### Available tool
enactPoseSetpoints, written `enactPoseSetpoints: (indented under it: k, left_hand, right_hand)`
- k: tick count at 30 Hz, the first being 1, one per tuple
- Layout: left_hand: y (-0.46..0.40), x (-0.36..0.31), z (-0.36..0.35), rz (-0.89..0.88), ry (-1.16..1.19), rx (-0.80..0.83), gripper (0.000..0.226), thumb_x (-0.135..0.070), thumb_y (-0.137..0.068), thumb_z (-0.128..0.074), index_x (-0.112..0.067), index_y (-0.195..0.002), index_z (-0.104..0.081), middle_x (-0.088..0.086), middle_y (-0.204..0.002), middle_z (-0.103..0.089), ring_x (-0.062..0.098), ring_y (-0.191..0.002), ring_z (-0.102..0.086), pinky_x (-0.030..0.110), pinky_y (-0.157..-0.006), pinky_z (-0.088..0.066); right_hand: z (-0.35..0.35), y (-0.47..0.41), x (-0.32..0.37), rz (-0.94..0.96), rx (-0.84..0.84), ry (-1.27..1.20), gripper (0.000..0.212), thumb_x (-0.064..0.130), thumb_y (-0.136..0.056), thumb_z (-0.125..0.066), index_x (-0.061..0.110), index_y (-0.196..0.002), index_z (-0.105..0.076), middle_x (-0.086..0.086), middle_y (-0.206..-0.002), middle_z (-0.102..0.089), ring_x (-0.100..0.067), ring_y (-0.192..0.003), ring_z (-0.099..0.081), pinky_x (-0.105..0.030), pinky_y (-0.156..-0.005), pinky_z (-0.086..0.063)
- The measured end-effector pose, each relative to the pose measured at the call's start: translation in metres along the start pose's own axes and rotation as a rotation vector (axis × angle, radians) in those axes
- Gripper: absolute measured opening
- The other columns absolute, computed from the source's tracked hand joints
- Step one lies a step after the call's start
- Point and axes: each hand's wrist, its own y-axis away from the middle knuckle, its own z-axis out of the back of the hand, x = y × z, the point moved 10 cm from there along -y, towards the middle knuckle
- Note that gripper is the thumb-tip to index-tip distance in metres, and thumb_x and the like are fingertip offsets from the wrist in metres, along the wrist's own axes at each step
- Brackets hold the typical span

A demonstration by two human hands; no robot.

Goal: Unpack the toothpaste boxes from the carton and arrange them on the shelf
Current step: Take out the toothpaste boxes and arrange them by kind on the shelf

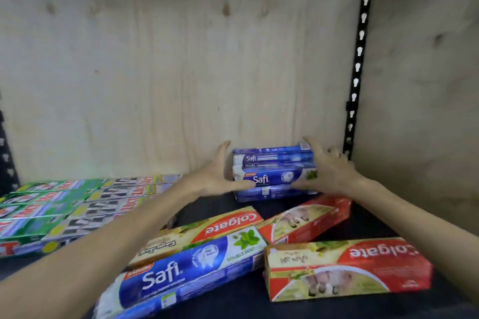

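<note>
Two bare forearms reach in from the lower corners, no sleeves, watch or rings showing, ending in the left hand point(216, 180) and right hand point(329, 171), each with slim fingers.

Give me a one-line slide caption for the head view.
Both hands, left and right, grip a stack of blue Safi boxes at the back of the dark shelf.

Soft even light, mild blur, edges bowed, perhaps by the lens.

Blue Safi boxes point(274, 171) stacked on shelf point(368, 223)
</note>
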Motion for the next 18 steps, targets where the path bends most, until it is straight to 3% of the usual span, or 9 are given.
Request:
enactPoseSetpoints:
  k: [3,6,9,11,13,18]
  left_hand:
    - [-0.021,0.003,-0.012,-0.008,0.122,-0.024,0.136,-0.037,-0.061,-0.095,-0.029,-0.155,0.004,-0.023,-0.137,-0.033,-0.001,-0.122,-0.043,0.021,-0.102,-0.041]
    - [-0.030,0.003,-0.027,-0.062,0.194,-0.069,0.109,-0.013,-0.058,-0.097,-0.026,-0.136,-0.022,-0.018,-0.127,-0.053,-0.009,-0.102,-0.060,0.010,-0.082,-0.051]
    - [-0.037,0.005,-0.036,-0.114,0.226,-0.097,0.105,0.002,-0.056,-0.094,-0.022,-0.133,-0.026,-0.011,-0.122,-0.058,-0.012,-0.098,-0.062,0.014,-0.085,-0.052]
    - [-0.039,0.005,-0.037,-0.119,0.181,-0.088,0.105,-0.007,-0.056,-0.096,-0.028,-0.130,-0.024,-0.015,-0.121,-0.057,-0.010,-0.102,-0.062,0.017,-0.091,-0.052]
    - [-0.041,0.004,-0.039,-0.106,0.135,-0.073,0.110,-0.028,-0.050,-0.097,-0.033,-0.130,-0.022,-0.013,-0.126,-0.059,0.002,-0.110,-0.063,0.032,-0.098,-0.053]
    - [-0.047,-0.011,-0.053,-0.098,0.069,-0.044,0.116,-0.034,-0.054,-0.095,-0.031,-0.141,-0.017,-0.010,-0.126,-0.062,0.008,-0.108,-0.066,0.038,-0.097,-0.055]
  right_hand:
    - [-0.017,-0.015,-0.020,0.037,0.157,-0.205,0.135,0.055,-0.066,-0.085,0.036,-0.154,0.016,-0.009,-0.148,-0.045,-0.028,-0.133,-0.048,-0.032,-0.109,-0.038]
    - [-0.028,-0.020,-0.023,0.094,0.245,-0.401,0.135,0.029,-0.072,-0.088,0.027,-0.154,0.020,0.014,-0.141,-0.035,-0.006,-0.128,-0.041,-0.014,-0.100,-0.031]
    - [-0.036,-0.026,-0.022,0.145,0.251,-0.527,0.135,0.016,-0.070,-0.090,0.029,-0.155,0.014,0.015,-0.133,-0.047,-0.005,-0.120,-0.053,-0.017,-0.101,-0.037]
    - [-0.039,-0.031,-0.025,0.151,0.220,-0.550,0.133,0.025,-0.064,-0.093,0.041,-0.153,0.004,0.009,-0.128,-0.059,-0.010,-0.112,-0.062,-0.031,-0.106,-0.045]
    - [-0.040,-0.033,-0.027,0.134,0.191,-0.530,0.130,0.038,-0.057,-0.093,0.049,-0.150,-0.002,0.005,-0.127,-0.061,-0.015,-0.111,-0.064,-0.040,-0.105,-0.047]
    - [-0.034,-0.033,-0.052,0.050,0.157,-0.477,0.129,0.030,-0.065,-0.092,0.039,-0.155,0.000,0.003,-0.136,-0.055,-0.016,-0.117,-0.057,-0.032,-0.105,-0.043]
